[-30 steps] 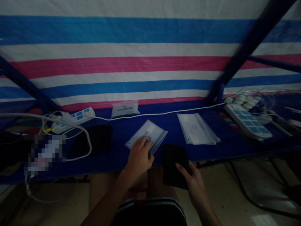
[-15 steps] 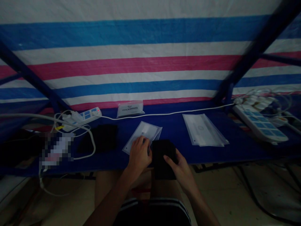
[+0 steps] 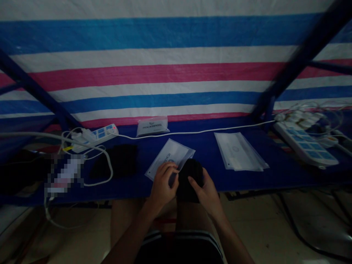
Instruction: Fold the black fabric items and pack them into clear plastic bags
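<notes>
My right hand is closed round a folded black cloth, thumb on top, at the table's front edge. The cloth's far end reaches the open-looking edge of a clear plastic bag with dark print; whether any of it is inside I cannot tell. My left hand pinches that bag's near edge between thumb and fingers. To the right lie several overlapping clear plastic bags. Another bag, a filled one printed ROCKBROS, rests at the back. A dark folded cloth pile sits to the left.
A white power strip with plugs stands at the back left, another power strip with tangled cables at the right. A white cable crosses the blue table. Blue metal bars and a striped sheet rise behind.
My left hand has gone from lying on the bag to pinching its edge, and the bag has turned slightly. My right hand has brought the black cloth up against the bag, bending it.
</notes>
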Motion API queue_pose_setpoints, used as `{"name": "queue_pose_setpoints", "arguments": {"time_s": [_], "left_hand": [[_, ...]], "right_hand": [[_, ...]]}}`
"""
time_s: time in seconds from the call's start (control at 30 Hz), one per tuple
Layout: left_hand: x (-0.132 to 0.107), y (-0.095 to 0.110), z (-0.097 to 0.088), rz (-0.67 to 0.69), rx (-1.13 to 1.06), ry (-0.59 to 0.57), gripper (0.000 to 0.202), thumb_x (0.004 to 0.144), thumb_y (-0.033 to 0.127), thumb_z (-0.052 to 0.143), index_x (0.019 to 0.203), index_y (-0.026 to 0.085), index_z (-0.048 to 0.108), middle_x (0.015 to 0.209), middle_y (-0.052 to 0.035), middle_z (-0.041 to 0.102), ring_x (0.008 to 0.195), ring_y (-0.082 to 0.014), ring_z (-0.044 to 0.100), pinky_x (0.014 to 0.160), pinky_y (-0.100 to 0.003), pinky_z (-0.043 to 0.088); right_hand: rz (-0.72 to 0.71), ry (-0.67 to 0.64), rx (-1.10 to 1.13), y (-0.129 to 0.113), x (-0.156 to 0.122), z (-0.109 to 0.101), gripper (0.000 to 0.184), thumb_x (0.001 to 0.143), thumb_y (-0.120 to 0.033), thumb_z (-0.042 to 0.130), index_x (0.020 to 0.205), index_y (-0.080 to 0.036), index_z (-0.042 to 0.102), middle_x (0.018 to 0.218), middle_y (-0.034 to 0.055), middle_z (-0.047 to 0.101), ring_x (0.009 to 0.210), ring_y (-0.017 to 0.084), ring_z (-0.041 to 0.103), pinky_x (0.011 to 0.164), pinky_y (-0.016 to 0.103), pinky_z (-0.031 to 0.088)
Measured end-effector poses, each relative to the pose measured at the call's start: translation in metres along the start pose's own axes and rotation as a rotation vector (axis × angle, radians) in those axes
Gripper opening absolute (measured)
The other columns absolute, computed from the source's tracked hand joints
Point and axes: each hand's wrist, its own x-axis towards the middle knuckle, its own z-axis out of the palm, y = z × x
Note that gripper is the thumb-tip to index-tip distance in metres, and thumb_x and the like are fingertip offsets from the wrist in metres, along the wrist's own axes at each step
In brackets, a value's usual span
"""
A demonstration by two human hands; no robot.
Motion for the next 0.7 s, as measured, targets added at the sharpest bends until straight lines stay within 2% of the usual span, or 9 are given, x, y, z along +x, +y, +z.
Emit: {"name": "queue_pose_setpoints", "arguments": {"time_s": [0.2, 0.37, 0.53, 0.63, 0.7], "left_hand": [[0.0, 0.004, -0.003, 0.05, -0.081, 0.004, 0.019, 0.091, 0.008, 0.056, 0.098, 0.023, 0.063, 0.111, -0.008, 0.072, 0.113, -0.0255, 0.066, 0.102, -0.047, 0.053], [0.0, 0.004, -0.004, 0.053, -0.096, 0.021, 0.018, 0.092, 0.008, 0.056, 0.098, 0.024, 0.062, 0.109, -0.0075, 0.071, 0.113, -0.0255, 0.065, 0.103, -0.048, 0.052], [0.0, 0.003, -0.004, 0.019, -0.119, 0.015, 0.015, 0.094, 0.011, 0.056, 0.098, 0.023, 0.063, 0.109, -0.0077, 0.071, 0.112, -0.025, 0.065, 0.101, -0.046, 0.052], [0.0, 0.003, -0.004, 0.001, -0.113, 0.013, 0.013, 0.096, 0.014, 0.056, 0.098, 0.023, 0.063, 0.109, -0.0077, 0.071, 0.112, -0.0255, 0.065, 0.102, -0.047, 0.052], [0.0, 0.003, -0.004, -0.006, -0.106, 0.003, 0.012, 0.096, 0.015, 0.056, 0.098, 0.024, 0.064, 0.109, -0.0079, 0.071, 0.112, -0.0259, 0.065, 0.102, -0.047, 0.052]], "right_hand": [[-0.011, 0.081, 0.004, 0.001, 0.007, 0.009, 0.058, 0.083, -0.053, 0.073, 0.128, -0.021, 0.056, 0.123, 0.0112, 0.072, 0.115, 0.029, 0.068, 0.105, 0.046, 0.052], [-0.031, 0.103, -0.024, 0.004, 0.003, 0.02, 0.056, 0.088, -0.051, 0.069, 0.133, -0.021, 0.054, 0.123, 0.0114, 0.072, 0.116, 0.029, 0.067, 0.105, 0.044, 0.052], [-0.077, -0.018, -0.103, -0.007, -0.001, 0.012, 0.056, 0.092, -0.046, 0.065, 0.141, -0.021, 0.056, 0.133, 0.0116, 0.071, 0.129, 0.03, 0.063, 0.111, 0.043, 0.049], [-0.068, -0.109, -0.159, -0.016, 0.0, -0.002, 0.056, 0.086, -0.039, 0.069, 0.138, -0.022, 0.06, 0.129, 0.0099, 0.074, 0.125, 0.032, 0.066, 0.109, 0.046, 0.05], [-0.049, -0.159, -0.153, -0.019, 0.001, -0.01, 0.063, 0.081, -0.035, 0.073, 0.141, -0.023, 0.059, 0.126, 0.008, 0.075, 0.121, 0.033, 0.068, 0.108, 0.048, 0.052]]}}
